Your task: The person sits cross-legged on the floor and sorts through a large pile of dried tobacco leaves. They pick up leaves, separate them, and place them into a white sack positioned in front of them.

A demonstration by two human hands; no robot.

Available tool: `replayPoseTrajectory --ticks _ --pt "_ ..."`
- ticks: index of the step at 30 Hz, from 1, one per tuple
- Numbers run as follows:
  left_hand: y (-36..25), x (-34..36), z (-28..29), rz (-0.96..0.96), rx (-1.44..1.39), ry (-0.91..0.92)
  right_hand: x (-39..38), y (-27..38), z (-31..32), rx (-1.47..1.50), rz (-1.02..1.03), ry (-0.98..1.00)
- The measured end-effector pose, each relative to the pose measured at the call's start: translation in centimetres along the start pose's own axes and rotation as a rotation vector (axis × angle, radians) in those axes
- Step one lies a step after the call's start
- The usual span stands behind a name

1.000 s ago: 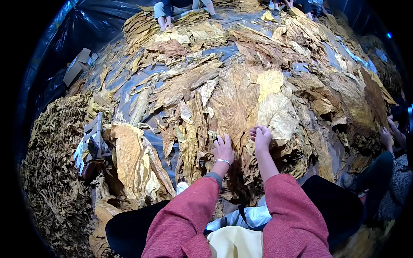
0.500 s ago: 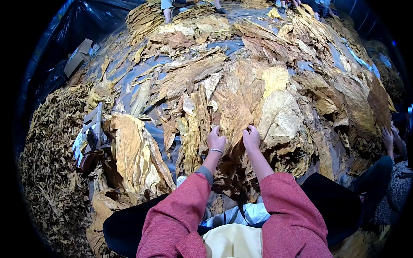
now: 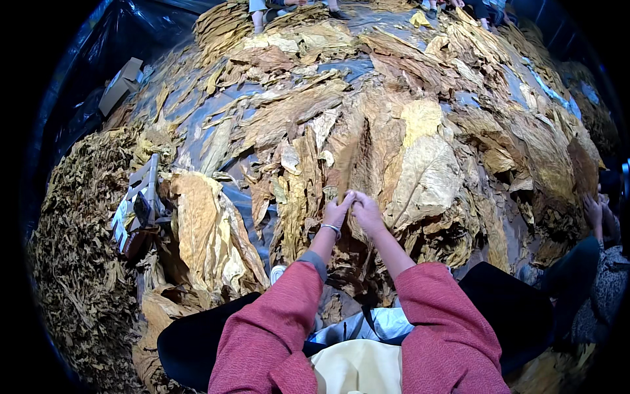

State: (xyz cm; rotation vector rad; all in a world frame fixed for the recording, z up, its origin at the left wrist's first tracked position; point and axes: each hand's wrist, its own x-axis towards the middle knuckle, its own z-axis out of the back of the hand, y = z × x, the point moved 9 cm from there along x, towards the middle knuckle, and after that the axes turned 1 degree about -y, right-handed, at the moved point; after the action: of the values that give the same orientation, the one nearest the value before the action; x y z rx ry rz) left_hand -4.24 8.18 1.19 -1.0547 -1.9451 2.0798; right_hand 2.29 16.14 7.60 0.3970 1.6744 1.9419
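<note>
My left hand [image 3: 336,213] and my right hand [image 3: 365,211] meet at the centre, fingers closed on the lower end of a brown dried leaf [image 3: 348,164] that stands up narrow, blurred and nearly edge-on. Large crinkled tan leaves lie around them, with a pale broad leaf [image 3: 426,180] just to the right and ragged yellowish leaves [image 3: 295,210] to the left. Darker crumpled leaves [image 3: 357,269] lie below my wrists.
A dark heap of shredded leaf [image 3: 75,262] fills the left, beside a grey-white carton piece [image 3: 134,203]. A cardboard box [image 3: 119,88] lies farther back on plastic sheeting [image 3: 79,72]. A co-worker's hands [image 3: 594,210] are at right; other people's legs [image 3: 259,16] show at top.
My hands have drawn together from apart, the left fingers going from spread to closed. The leaf that lay flat before them is now raised narrow between them.
</note>
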Motion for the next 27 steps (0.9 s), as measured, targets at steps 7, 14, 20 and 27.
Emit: replayPoseTrajectory --ticks 7,14,20,27 --pt "2.5 0.2 5.0 0.09 -0.162 -0.253 -0.1 -2.6 3.0 -0.14 -0.04 -0.23" --pt "5.4 0.4 3.5 0.294 -0.229 -0.217 -1.2 -2.7 6.4 -0.578 -0.037 -0.254" --pt "8.9 2.6 5.7 0.281 -0.427 -0.17 -4.8 0.6 -0.8 -1.005 0.073 0.016" --pt "5.0 0.4 3.1 0.248 -0.495 0.015 -4.7 -0.6 -0.1 -1.038 0.223 -0.039"
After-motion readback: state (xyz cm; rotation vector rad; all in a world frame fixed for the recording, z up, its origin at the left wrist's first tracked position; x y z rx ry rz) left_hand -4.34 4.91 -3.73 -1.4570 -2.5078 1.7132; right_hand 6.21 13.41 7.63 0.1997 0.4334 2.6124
